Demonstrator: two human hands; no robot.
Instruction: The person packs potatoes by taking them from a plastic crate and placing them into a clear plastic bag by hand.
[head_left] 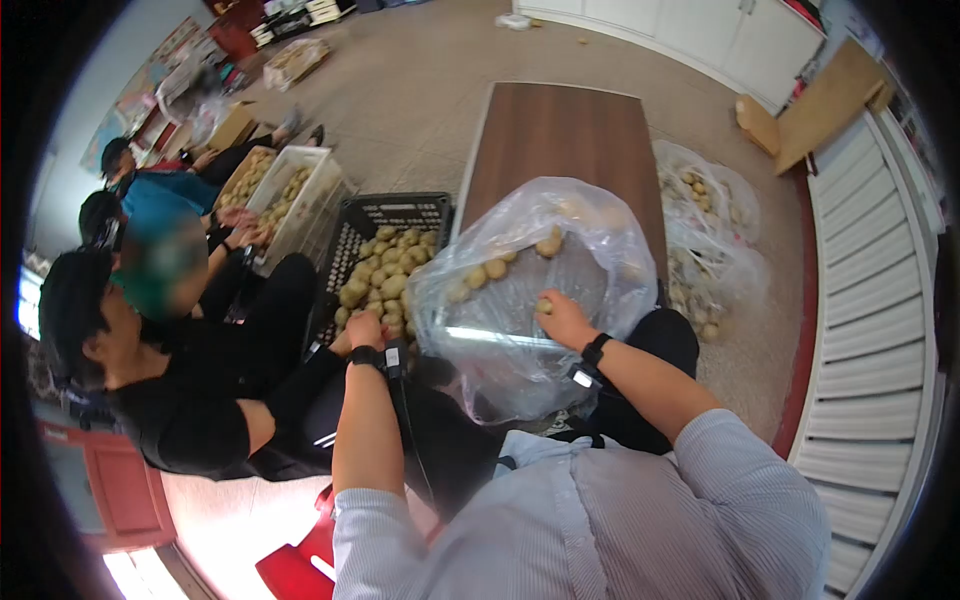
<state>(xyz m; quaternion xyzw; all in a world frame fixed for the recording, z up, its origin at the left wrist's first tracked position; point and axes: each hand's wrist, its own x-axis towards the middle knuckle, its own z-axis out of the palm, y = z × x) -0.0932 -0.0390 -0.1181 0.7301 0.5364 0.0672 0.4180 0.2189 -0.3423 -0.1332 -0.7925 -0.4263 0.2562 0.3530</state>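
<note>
My right hand (565, 322) is closed round a small yellow-brown potato (544, 306), above the open mouth of a large clear plastic bag (470, 370). Several potatoes (495, 268) lie inside the bag along its far side. To the left, my left hand (366, 331) is at the near right end of a black plastic crate (325, 290) heaped with potatoes (388, 270). Its fingers are curled in, and what they hold, if anything, is hidden. Both my wrists wear dark bands with small devices.
A brown-topped table (560, 130) extends beyond the bag. More bags of potatoes (705, 200) stand on the floor at right, by a white radiator (865, 370). Co-workers in dark clothes (190, 400) sit close on my left, beside a white crate (300, 220) of potatoes.
</note>
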